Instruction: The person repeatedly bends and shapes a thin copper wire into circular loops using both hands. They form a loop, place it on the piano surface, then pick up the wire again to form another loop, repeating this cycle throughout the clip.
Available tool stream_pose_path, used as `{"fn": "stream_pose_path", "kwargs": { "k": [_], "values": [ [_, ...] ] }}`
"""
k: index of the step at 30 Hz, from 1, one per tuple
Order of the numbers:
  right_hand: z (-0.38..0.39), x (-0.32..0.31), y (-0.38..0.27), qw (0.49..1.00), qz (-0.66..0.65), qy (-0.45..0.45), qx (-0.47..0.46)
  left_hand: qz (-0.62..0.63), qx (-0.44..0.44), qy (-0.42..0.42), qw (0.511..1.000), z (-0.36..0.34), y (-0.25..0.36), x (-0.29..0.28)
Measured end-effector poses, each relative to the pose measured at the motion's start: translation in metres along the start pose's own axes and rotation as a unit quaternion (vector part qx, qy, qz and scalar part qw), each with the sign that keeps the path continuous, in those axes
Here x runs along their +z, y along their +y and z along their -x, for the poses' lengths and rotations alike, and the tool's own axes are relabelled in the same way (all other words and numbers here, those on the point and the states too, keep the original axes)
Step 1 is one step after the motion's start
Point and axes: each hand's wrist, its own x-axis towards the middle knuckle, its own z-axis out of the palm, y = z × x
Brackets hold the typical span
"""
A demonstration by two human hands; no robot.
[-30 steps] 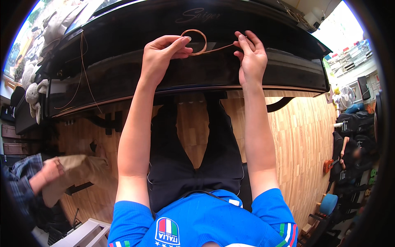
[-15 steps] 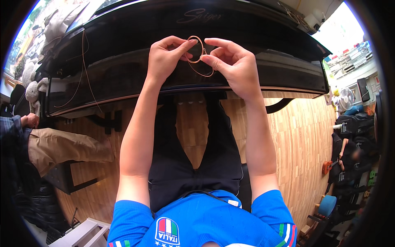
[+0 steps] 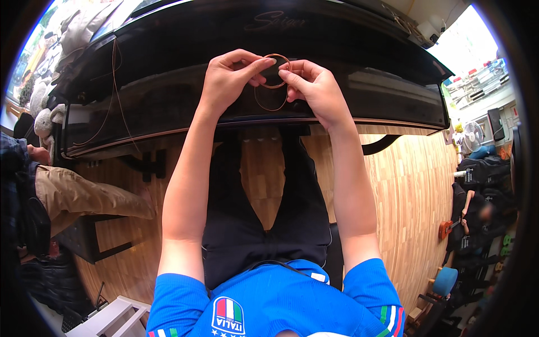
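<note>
I have both forearms (image 3: 185,196) stretched forward, my left hand (image 3: 225,77) pinching thumb against fingers, my right hand (image 3: 318,91) pinching just beside it.

The bare right hand (image 3: 317,91), well apart from the bare left hand (image 3: 224,80) a second ago, came in and pinched the round copper-coloured wire coil (image 3: 274,87) at its right side, its stretched free length slackened into a thin hanging loop (image 3: 273,110).

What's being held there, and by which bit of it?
A thin copper-coloured coil: the left grip pinches its upper-left side, and the right grip pinches its right side.
</note>
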Motion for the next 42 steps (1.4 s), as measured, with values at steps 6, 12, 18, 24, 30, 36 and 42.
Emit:
{"fn": "stream_pose_path", "kwargs": {
  "k": [6, 12, 18, 24, 30, 36, 42],
  "values": [
    [-0.008, -0.020, 0.016, 0.950, -0.299, -0.081, 0.020, 0.011, -0.015, -0.013, 1.000, 0.000, 0.004, 0.001],
    [-0.009, -0.023, 0.011, 0.952, -0.293, 0.086, -0.032, 0.037, -0.007, 0.010, 0.999, 0.001, 0.003, 0.001],
    [-0.001, -0.036, 0.007, 0.936, -0.282, 0.198, -0.066, 0.046, -0.002, 0.021, 0.999, -0.001, 0.003, 0.001],
    [0.007, -0.024, 0.004, 0.969, -0.200, 0.096, -0.113, 0.006, -0.018, 0.036, 0.999, -0.002, 0.000, 0.001],
    [0.016, -0.005, -0.012, 0.996, -0.001, -0.014, -0.093, -0.031, -0.015, 0.023, 0.999, -0.001, 0.001, 0.005],
    [0.010, 0.007, -0.008, 0.974, 0.186, 0.053, -0.117, -0.031, -0.013, 0.015, 0.999, -0.001, 0.001, 0.005],
    [0.009, 0.007, -0.009, 0.935, 0.334, 0.062, -0.104, -0.055, -0.001, -0.009, 0.998, 0.000, -0.001, 0.003]
  ]
}}
